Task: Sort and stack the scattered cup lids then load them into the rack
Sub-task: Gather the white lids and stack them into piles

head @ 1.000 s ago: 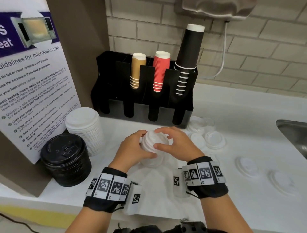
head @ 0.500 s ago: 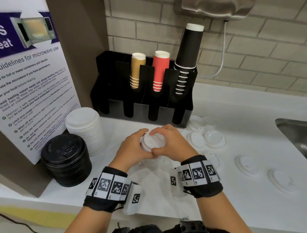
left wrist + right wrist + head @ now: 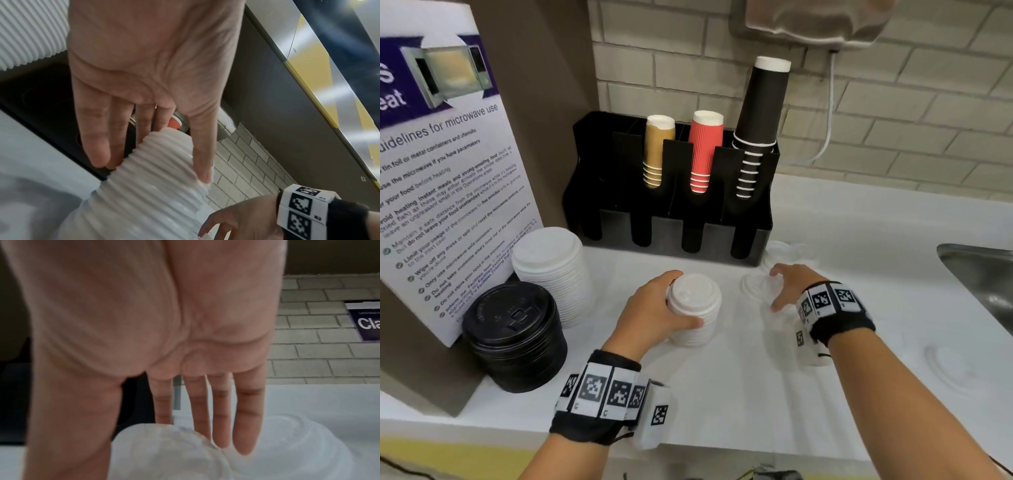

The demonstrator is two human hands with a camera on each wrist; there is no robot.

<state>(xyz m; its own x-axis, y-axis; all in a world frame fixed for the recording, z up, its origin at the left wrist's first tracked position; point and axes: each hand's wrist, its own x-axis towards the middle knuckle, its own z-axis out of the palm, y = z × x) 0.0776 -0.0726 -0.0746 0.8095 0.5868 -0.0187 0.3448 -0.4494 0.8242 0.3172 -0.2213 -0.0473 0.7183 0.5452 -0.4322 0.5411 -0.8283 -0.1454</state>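
Observation:
A short stack of small white lids (image 3: 693, 308) stands on the white counter (image 3: 739, 394), and my left hand (image 3: 678, 298) grips its side with thumb in front and fingers behind. The left wrist view shows the ribbed stack (image 3: 156, 170) between thumb and fingers. To the right, my right hand (image 3: 774, 290) is over a loose white lid (image 3: 753, 284), fingers straight, holding nothing. In the right wrist view its fingertips (image 3: 243, 449) reach down to two loose lids (image 3: 164, 454). The black rack (image 3: 671, 222) stands behind, against the wall.
The rack holds brown (image 3: 658, 150), red (image 3: 703, 150) and black (image 3: 760, 113) cup stacks. A tall white lid stack (image 3: 551, 270) and a black lid stack (image 3: 515, 335) sit left by a sign. More loose lids (image 3: 955, 370) lie right, near a sink (image 3: 983, 274).
My right hand has let go of the small lid stack and moved right to the loose lids. The left hand keeps hold of the stack.

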